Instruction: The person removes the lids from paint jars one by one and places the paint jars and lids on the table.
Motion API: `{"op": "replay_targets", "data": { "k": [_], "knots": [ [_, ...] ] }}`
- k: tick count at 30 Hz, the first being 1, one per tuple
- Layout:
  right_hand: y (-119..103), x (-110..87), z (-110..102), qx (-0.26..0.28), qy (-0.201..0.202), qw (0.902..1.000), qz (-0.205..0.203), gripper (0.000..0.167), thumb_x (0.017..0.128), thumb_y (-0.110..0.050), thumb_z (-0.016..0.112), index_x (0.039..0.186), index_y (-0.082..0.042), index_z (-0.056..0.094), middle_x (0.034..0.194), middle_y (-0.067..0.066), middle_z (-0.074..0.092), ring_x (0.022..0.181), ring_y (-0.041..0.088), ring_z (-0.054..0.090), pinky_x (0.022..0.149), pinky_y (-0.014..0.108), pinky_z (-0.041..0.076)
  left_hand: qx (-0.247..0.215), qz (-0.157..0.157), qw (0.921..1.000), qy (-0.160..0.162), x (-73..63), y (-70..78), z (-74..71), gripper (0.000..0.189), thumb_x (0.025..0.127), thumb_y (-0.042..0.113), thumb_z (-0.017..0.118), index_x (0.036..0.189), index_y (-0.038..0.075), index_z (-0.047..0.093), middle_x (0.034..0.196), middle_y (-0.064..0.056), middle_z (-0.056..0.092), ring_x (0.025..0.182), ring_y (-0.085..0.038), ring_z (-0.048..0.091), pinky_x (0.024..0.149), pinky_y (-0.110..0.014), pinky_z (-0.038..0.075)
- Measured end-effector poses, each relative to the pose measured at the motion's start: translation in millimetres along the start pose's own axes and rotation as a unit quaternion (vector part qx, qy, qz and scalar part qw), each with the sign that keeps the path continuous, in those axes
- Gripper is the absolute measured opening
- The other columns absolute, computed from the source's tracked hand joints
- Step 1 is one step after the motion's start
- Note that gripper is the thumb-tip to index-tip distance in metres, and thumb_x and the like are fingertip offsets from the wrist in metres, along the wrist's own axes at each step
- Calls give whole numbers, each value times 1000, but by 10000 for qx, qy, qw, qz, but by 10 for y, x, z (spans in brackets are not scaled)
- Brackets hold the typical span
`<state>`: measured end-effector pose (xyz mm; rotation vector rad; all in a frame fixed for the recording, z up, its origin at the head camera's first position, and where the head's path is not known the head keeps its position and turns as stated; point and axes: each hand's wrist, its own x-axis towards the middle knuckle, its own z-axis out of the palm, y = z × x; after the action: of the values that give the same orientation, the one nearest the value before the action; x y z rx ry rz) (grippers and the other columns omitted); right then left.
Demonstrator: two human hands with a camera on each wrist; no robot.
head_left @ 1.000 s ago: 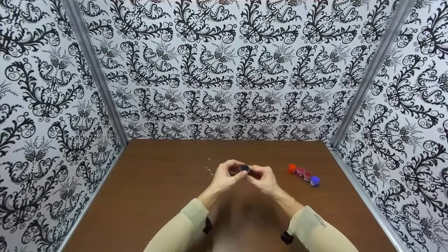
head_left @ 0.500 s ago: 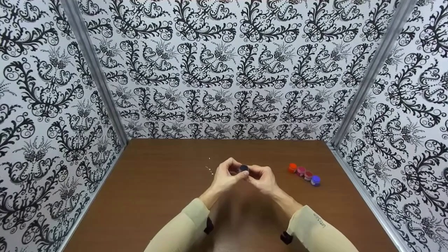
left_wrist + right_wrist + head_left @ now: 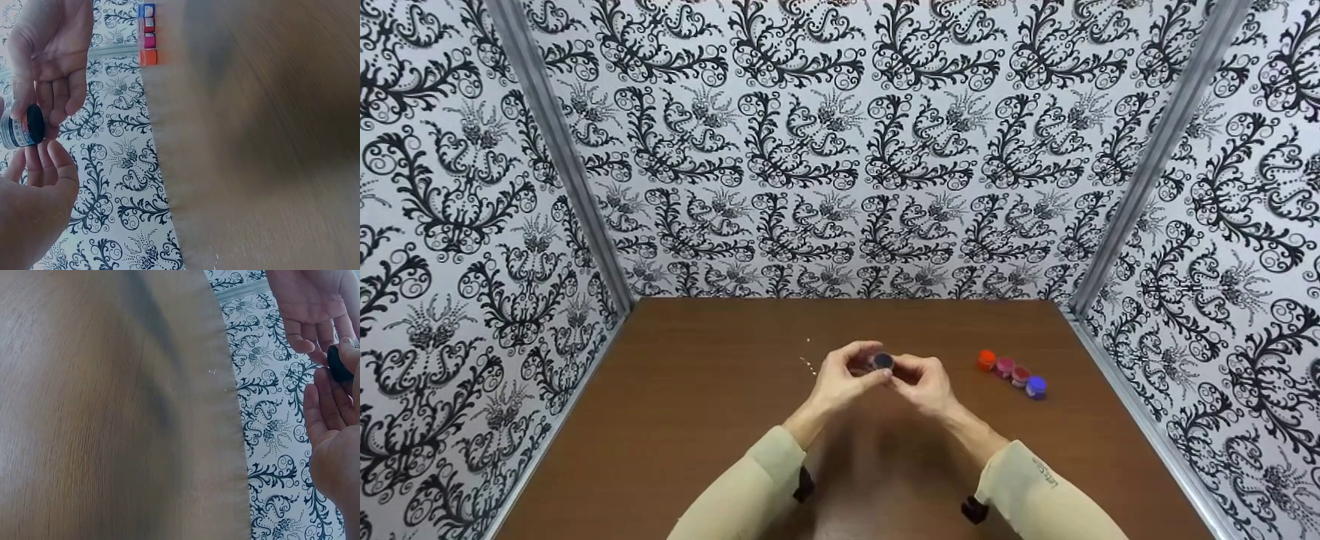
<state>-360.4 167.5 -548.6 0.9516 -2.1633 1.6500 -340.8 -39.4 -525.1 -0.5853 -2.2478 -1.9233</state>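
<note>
Both hands meet over the middle of the table, around a small paint jar (image 3: pixel 883 361) with a black cap and a clear body. In the left wrist view the jar (image 3: pixel 23 127) lies on its side, its printed label showing. My left hand (image 3: pixel 840 377) holds it from the left, thumb across the near side and index finger arched behind. From the other side, my right hand (image 3: pixel 926 382) pinches it with thumb and fingers. Only the dark cap (image 3: pixel 340 363) shows clearly in the right wrist view, as fingers hide the rest.
Orange (image 3: pixel 986 361), pink (image 3: pixel 1004 367), red (image 3: pixel 1020 376) and blue (image 3: pixel 1036 388) paint jars stand in a slanted row on the right of the brown table (image 3: pixel 697 420). Small white specks (image 3: pixel 808 365) lie left of the hands. Patterned walls (image 3: pixel 840 150) enclose the table.
The left index finger has shifted, reaching further over behind the jar. The jar has tilted slightly between the hands, which otherwise stay in place. The row of jars has not moved.
</note>
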Motion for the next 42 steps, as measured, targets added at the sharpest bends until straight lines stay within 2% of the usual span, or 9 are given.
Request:
{"op": "replay_targets", "data": {
  "k": [3, 7, 15, 19, 23, 28, 35, 38, 42],
  "knots": [
    [3, -1, 4, 113, 15, 9999, 7, 27, 93, 6, 85, 120, 11, 81, 106, 32, 82, 94, -4, 75, 83, 14, 62, 84, 159, 9998, -66, 5, -12, -8, 44, 95, 5, 81, 138, -1, 76, 118, -27, 80, 101, -21, 75, 87, -18, 60],
    [26, -4, 4, 176, 26, 9998, -7, 27, 93, 8, 84, 119, 13, 80, 106, 35, 81, 94, -3, 75, 83, 14, 63, 143, 239, 9996, -65, 13, -24, -4, 38, 95, 4, 79, 132, -3, 79, 117, -28, 77, 105, -27, 75, 90, -19, 60],
    [24, -29, -5, 191, 76, 9993, 316, 28, 93, 7, 84, 121, 11, 81, 108, 30, 82, 97, -4, 75, 87, 14, 61, 168, 246, 9996, 29, 3, -12, 20, 33, 91, 4, 84, 124, -3, 80, 114, -27, 81, 98, -18, 76, 89, -24, 63],
    [-6, -36, 0, 124, 71, 9995, 274, 28, 94, 4, 85, 122, 9, 82, 108, 28, 83, 96, -3, 75, 85, 14, 62, 46, 123, 9998, 136, -4, -4, 40, 32, 89, 6, 87, 119, -2, 80, 110, -26, 82, 94, -14, 74, 88, -27, 64],
    [-16, -41, 0, 66, 32, 9997, 253, 29, 95, 3, 85, 123, 8, 81, 108, 29, 83, 96, -3, 75, 85, 14, 62, -84, -11, 9996, 276, -15, 12, 63, 32, 88, 8, 91, 115, -2, 77, 109, -25, 81, 93, -14, 74, 87, -28, 65],
    [13, -46, 0, 232, -31, 9982, 551, 35, 96, 2, 85, 129, 11, 78, 119, 35, 80, 101, 1, 79, 89, 16, 63, -127, -64, 9990, 415, -26, 23, 78, 33, 87, 8, 94, 111, -4, 75, 107, -27, 81, 92, -17, 75, 85, -25, 65],
    [-2, -39, 6, 361, -48, 9977, 572, 37, 97, 1, 83, 131, 14, 75, 123, 37, 78, 104, -2, 78, 91, 16, 63, -57, -112, 9993, 348, -27, 26, 62, 39, 88, 12, 94, 119, -2, 76, 111, -23, 82, 95, -15, 77, 90, -27, 66],
    [-15, -31, 4, 349, -22, 9980, 531, 36, 98, -2, 84, 130, 13, 76, 122, 36, 79, 105, 1, 80, 91, 16, 63, 3, 37, 9998, 213, -21, 6, 42, 44, 91, 13, 91, 129, -2, 77, 113, -24, 82, 97, -12, 76, 92, -26, 66],
    [-23, -23, 5, 421, 7, 9979, 485, 34, 97, 3, 82, 129, 14, 76, 123, 38, 78, 107, -1, 78, 92, 16, 63, 81, 261, 9996, 62, -3, -29, 18, 45, 94, 9, 84, 136, -3, 76, 115, -26, 80, 98, -10, 75, 91, -23, 64]
  ]
}}
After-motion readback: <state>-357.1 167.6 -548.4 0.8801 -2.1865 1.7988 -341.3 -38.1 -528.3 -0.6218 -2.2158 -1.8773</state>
